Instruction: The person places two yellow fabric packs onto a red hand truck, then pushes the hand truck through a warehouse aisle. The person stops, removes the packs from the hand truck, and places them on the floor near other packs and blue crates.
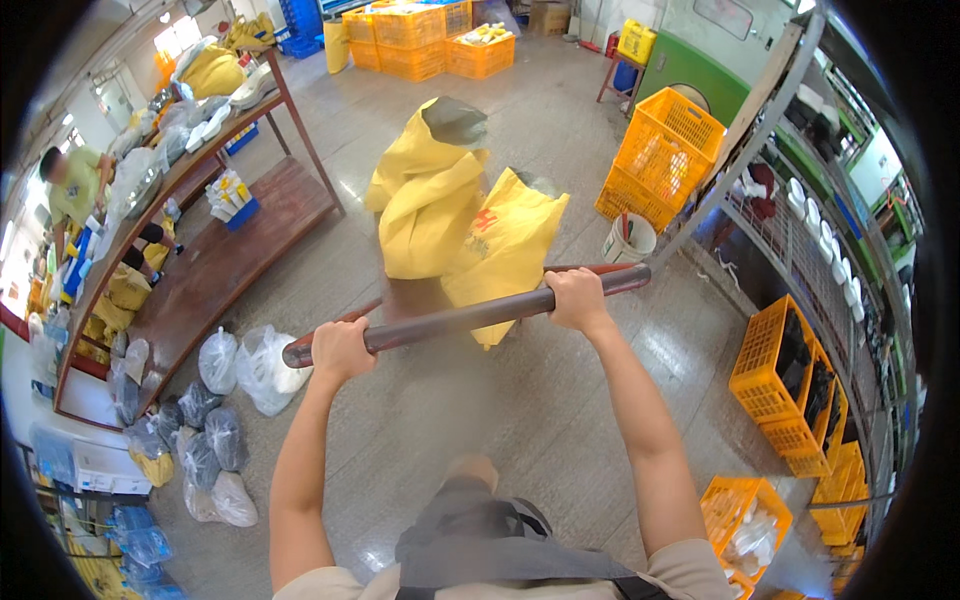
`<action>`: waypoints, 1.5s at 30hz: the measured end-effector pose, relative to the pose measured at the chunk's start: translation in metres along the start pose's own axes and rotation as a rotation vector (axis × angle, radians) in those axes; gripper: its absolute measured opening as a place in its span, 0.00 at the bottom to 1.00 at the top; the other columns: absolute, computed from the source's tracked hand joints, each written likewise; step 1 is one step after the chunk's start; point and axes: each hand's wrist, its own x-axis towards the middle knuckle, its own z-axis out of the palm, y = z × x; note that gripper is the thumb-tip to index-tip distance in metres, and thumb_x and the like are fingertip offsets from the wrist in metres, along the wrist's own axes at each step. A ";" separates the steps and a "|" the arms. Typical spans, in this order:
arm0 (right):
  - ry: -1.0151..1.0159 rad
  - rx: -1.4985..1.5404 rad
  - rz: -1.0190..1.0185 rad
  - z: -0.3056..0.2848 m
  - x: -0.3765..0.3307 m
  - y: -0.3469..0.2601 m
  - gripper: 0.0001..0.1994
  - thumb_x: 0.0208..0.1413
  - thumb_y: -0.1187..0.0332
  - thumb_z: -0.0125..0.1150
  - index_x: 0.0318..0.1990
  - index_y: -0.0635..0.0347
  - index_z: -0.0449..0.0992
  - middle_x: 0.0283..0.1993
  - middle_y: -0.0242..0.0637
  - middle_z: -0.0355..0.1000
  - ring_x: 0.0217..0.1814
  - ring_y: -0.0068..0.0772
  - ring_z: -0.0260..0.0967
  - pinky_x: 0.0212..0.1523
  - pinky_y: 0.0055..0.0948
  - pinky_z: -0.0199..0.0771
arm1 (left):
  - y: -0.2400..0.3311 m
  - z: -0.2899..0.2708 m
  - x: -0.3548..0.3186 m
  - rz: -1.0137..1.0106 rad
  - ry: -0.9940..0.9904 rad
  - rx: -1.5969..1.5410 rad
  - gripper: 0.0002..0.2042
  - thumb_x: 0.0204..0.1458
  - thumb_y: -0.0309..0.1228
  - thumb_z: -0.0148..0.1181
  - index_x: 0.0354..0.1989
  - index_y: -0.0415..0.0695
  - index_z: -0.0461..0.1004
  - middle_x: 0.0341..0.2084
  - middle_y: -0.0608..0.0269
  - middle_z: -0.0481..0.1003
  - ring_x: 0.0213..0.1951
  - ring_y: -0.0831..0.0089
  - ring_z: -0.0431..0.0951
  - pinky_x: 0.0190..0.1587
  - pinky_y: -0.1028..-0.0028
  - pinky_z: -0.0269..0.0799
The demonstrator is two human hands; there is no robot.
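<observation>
With fingers closed, left hand (342, 350) and right hand (578, 298) grip the handlebar (460, 318), but the nearer sack (508, 240) (at the cart (412, 297)'s near edge) could topple if jolted.

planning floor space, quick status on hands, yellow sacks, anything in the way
Left hand, right hand: closed around dark round bar. Two bulky yellow sacks: side by side just beyond it. At left: translucent plastic bags on grey floor.

Yellow sacks (425, 215) block the middle, straight ahead. Floor (570, 420) passable either side; bench (240, 225), plastic bags (265, 370) hem left, bucket (618, 246), orange crates (640, 145) right.
</observation>
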 end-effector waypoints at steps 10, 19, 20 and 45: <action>-0.008 0.019 -0.053 0.081 0.232 0.233 0.12 0.34 0.68 0.70 0.27 0.52 0.73 0.27 0.37 0.77 0.32 0.42 0.77 0.39 0.40 0.72 | 0.015 0.057 0.298 -0.016 0.088 -0.005 0.09 0.33 0.33 0.69 0.24 0.47 0.78 0.19 0.56 0.78 0.25 0.55 0.81 0.32 0.59 0.76; -0.062 0.034 -0.130 0.134 0.469 0.393 0.10 0.32 0.71 0.67 0.26 0.53 0.72 0.25 0.37 0.76 0.31 0.42 0.77 0.37 0.39 0.72 | -0.009 0.087 0.554 -0.064 0.053 0.037 0.09 0.33 0.34 0.67 0.25 0.48 0.77 0.18 0.57 0.78 0.24 0.57 0.80 0.33 0.62 0.75; 0.015 0.072 -0.190 0.143 0.488 0.413 0.10 0.32 0.71 0.67 0.25 0.53 0.72 0.25 0.37 0.76 0.31 0.42 0.77 0.36 0.39 0.72 | -0.005 0.090 0.581 -0.136 0.018 0.042 0.09 0.33 0.33 0.67 0.26 0.49 0.77 0.19 0.58 0.78 0.24 0.57 0.80 0.33 0.62 0.75; -0.010 0.155 -0.398 0.321 1.073 0.838 0.14 0.27 0.70 0.69 0.26 0.53 0.72 0.23 0.36 0.74 0.29 0.41 0.75 0.37 0.38 0.73 | -0.049 0.185 1.231 -0.327 0.099 0.101 0.10 0.32 0.33 0.68 0.23 0.47 0.73 0.15 0.56 0.75 0.21 0.55 0.78 0.31 0.61 0.72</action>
